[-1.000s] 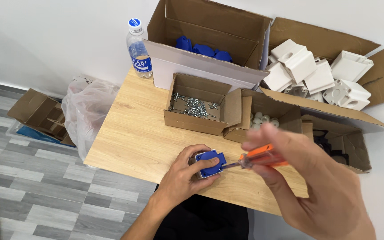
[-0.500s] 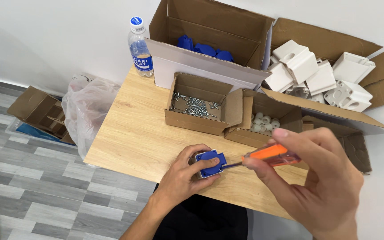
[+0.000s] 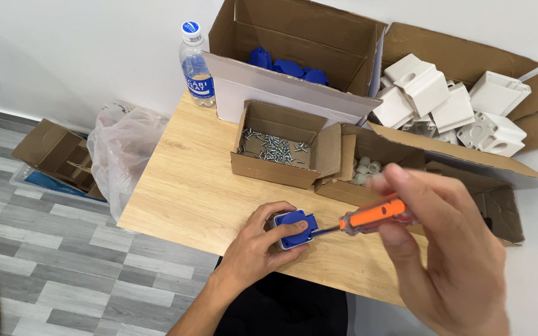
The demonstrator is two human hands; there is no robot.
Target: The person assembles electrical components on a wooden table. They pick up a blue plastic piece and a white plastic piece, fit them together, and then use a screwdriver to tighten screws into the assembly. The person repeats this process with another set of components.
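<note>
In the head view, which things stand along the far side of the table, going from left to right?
Plastic bottle → box with blue parts → box with white housings.

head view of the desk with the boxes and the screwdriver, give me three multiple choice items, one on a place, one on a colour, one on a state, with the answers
1. Where do the loose screws lie?
A. in the small open cardboard box
B. in the plastic bag
C. beside the water bottle

2. What colour is the screwdriver handle?
A. green
B. orange
C. black

3. How is the blue socket part kept in place?
A. it lies free on the table
B. it sits in a box
C. the left hand grips it on the table

Answers:
1 A: the screws are scattered on the floor of the small box in mid-table.
2 B: the handle in the right hand is orange with a clear end.
3 C: the left hand wraps around the part on the wooden table, while the screwdriver tip meets its side.
</note>
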